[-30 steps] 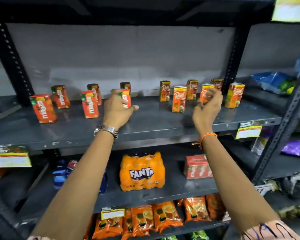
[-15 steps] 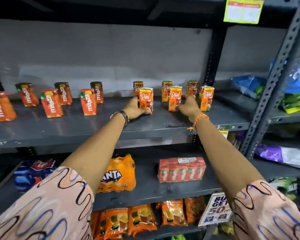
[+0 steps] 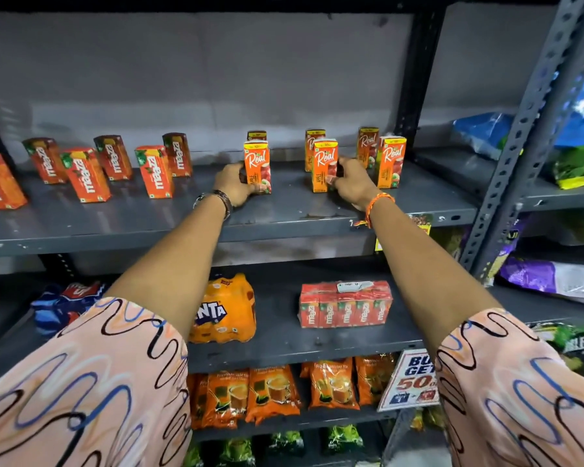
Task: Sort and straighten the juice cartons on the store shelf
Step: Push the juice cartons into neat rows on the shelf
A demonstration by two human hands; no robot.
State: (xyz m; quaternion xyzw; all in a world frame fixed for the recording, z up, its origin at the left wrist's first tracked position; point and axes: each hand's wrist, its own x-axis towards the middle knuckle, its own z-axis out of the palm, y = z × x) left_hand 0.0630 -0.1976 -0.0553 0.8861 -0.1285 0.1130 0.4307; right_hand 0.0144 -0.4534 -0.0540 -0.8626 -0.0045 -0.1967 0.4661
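Hands (image 3: 234,187) (image 3: 350,182) are each pinching an upright orange Real juice carton (image 3: 257,165) (image 3: 325,165) low down, so we are sliding them square along the grey metal shelf (image 3: 182,214) without tipping.

Grey wall (image 3: 196,72) behind dark steel racking (image 3: 418,79) — seemingly dim light.

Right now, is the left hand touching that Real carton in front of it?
Touching. The head view shows the left hand wrapped around the base of the Real carton, fingertips on its front.
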